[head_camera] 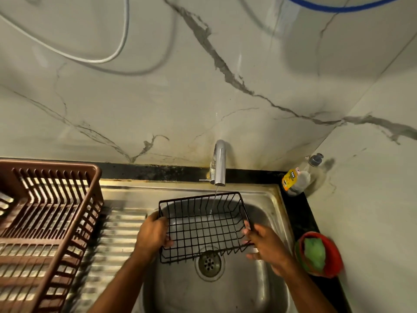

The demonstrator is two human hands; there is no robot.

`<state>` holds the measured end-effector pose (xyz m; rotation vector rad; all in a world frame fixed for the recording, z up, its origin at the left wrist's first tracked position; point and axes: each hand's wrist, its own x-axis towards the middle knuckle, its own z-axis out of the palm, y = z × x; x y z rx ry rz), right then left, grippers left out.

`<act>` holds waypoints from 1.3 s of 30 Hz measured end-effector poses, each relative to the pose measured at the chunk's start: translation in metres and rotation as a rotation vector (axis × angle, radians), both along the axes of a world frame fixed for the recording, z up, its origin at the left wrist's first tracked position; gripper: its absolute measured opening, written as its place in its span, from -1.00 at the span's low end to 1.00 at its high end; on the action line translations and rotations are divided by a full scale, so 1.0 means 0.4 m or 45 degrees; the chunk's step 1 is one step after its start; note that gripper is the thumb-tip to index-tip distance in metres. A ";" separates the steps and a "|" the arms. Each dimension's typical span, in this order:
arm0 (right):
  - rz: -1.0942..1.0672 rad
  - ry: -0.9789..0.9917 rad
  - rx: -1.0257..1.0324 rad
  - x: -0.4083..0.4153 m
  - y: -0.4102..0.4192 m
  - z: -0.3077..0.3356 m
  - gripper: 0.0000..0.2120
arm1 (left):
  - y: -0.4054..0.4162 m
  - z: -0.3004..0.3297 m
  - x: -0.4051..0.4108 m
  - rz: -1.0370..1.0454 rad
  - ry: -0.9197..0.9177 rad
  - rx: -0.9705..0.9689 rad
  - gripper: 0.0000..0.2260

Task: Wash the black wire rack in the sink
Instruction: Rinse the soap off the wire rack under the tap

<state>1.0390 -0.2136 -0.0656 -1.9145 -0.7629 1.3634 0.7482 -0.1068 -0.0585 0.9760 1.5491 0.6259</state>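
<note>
Steel sink (274,201), black wire rack (203,229) — crosswise, open-side up

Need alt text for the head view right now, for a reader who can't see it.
Both hands, left hand and right hand, hold a black wire rack over a steel sink under a thin stream from the tap. A brown dish drainer sits left; a sponge bowl right.
</note>
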 end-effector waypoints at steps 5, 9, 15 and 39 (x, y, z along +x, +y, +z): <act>-0.131 -0.088 0.051 -0.016 -0.031 0.017 -0.67 | -0.031 0.029 -0.010 -0.037 -0.155 -0.038 -0.84; -0.123 -0.211 0.026 -0.023 -0.053 0.021 -0.71 | -0.085 0.057 -0.028 -0.092 -0.227 -0.157 -0.68; -0.079 -0.488 -0.035 -0.102 -0.082 0.022 -0.57 | -0.170 0.076 0.019 -0.059 -0.286 0.036 -0.55; -0.789 0.758 -0.192 -0.190 -0.134 -0.076 -0.81 | -0.164 0.032 0.041 -0.287 -0.346 -0.497 -0.28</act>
